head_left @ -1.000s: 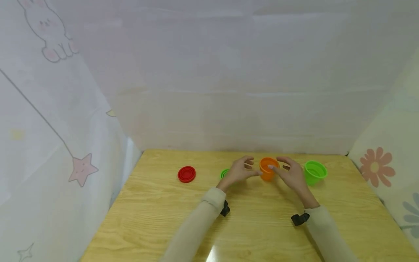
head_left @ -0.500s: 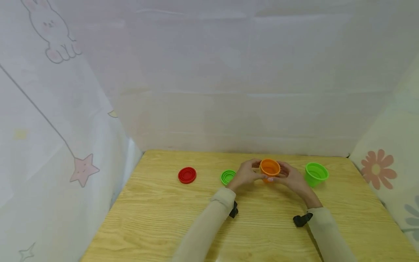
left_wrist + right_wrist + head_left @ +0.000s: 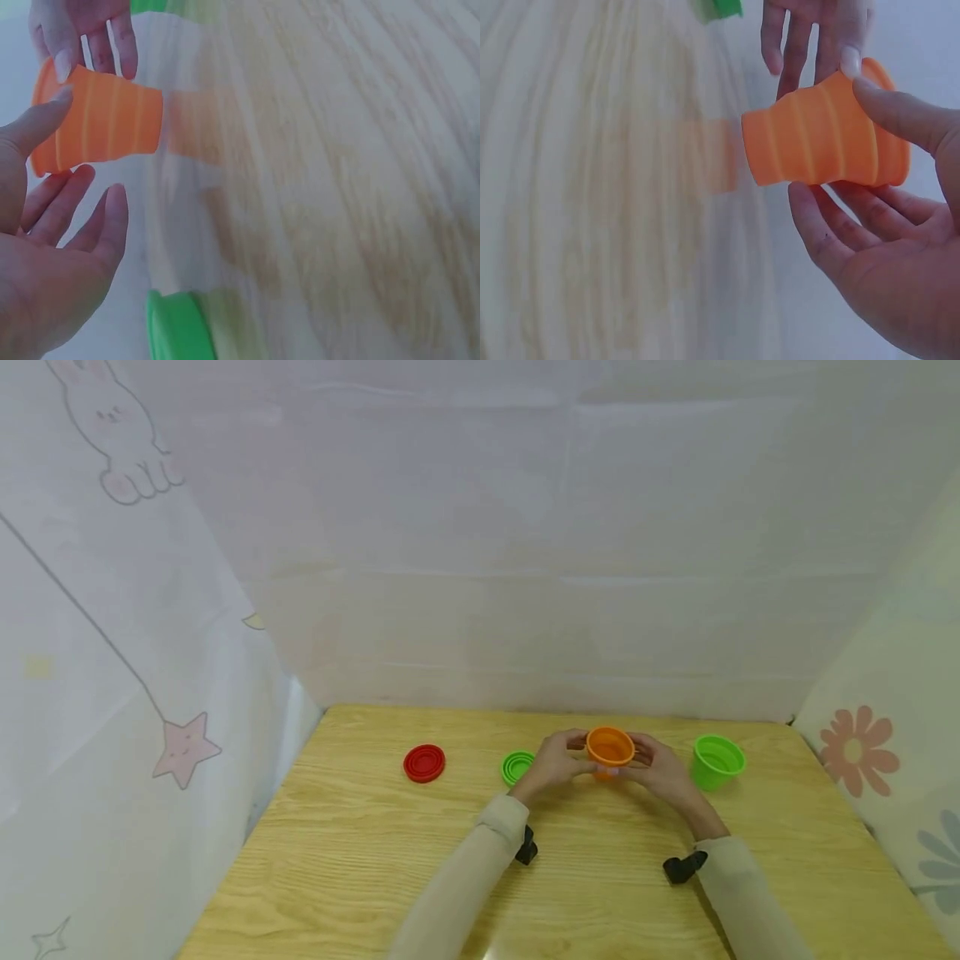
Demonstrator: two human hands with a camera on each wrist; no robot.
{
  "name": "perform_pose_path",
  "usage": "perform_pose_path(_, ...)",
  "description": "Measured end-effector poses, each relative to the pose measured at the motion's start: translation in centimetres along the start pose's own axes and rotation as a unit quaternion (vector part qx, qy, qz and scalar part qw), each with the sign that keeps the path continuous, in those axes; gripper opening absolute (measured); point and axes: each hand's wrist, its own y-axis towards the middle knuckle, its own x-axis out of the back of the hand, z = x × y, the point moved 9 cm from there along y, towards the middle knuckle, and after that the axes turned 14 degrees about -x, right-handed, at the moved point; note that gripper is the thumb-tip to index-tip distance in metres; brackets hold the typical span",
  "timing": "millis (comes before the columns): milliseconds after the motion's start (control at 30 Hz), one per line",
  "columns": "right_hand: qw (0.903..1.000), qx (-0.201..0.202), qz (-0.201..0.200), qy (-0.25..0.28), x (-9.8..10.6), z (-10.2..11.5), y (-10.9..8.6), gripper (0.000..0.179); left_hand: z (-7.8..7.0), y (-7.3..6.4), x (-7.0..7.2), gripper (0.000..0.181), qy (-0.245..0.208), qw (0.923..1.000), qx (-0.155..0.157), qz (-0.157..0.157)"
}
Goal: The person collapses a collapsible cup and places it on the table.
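Note:
An orange collapsible cup (image 3: 610, 747), stretched to its full ribbed height with its mouth up, is held between both hands. In the wrist views a narrow gap shows between its base and its reflection on the table. My left hand (image 3: 553, 762) grips its left side near the rim, thumb at the front and fingers behind. From the right, my right hand (image 3: 900, 247) holds it likewise, thumb by the rim and fingers along the wall. Left of the left hand lies a flattened green collapsible cup (image 3: 517, 767), partly covered by that hand.
An expanded green collapsible cup (image 3: 717, 762) stands to the right of the right hand. Farther left lies a flattened red collapsible cup (image 3: 424, 763). The wooden table (image 3: 360, 852) ends at the back against a pale cloth (image 3: 570, 568).
Both hands, earlier apart around the orange cup, have come in and taken hold of its sides. The cup is now slightly off the table. The other cups have stayed in place.

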Motion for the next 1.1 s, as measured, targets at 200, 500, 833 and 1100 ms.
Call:
perform_pose_path(200,0.9998,0.019,-0.009,-0.005,-0.6,1.6,-0.7,0.072,-0.4,-0.7,1.5,0.055,0.008,0.9999,0.0,-0.013)
perform_pose_path(500,0.9991,0.038,0.001,0.016,-2.1,3.8,-1.8,0.068,-2.3,-2.9,3.7,0.053,-0.011,0.9996,-0.016,-0.019)
perform_pose_path(833,0.9984,0.043,0.017,0.03,-4.7,5.1,-2.6,0.063,-1.7,-5.7,5.8,0.042,-0.027,0.9987,-0.013,-0.04)
perform_pose_path(1100,0.9981,0.042,0.04,0.021,-6.7,5.2,-3.3,0.065,-1.0,-8.3,5.9,0.045,-0.064,0.9967,0.009,-0.05)
